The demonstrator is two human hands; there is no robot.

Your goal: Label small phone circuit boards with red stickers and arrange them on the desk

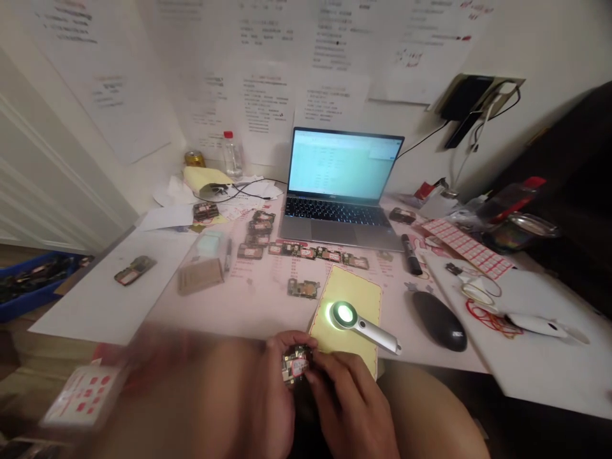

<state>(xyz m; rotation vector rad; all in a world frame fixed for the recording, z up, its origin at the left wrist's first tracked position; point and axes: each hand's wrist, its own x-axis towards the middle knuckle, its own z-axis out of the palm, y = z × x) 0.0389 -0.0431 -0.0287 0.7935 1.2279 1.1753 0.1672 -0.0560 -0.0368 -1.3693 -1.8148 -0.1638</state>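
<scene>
A small circuit board (295,366) with a white and red label is held up at the desk's front edge. My left hand (278,376) is closed round its left side and top. At the board's right edge, my right hand (352,396) grips it with thumb and fingertips. Just beyond my hands lies a lit magnifier (344,314) with a silver handle, resting on a yellow notepad (354,287). Another bare circuit board (303,289) sits left of the notepad. Several labelled boards (306,250) form a row and a stack in front of the laptop (342,223).
A black mouse (438,320) and a marker (411,255) lie to the right, beside a white board (530,357) with cords. On the left, white paper (109,299) bears one circuit board (135,270). A blue bin (43,280) stands below.
</scene>
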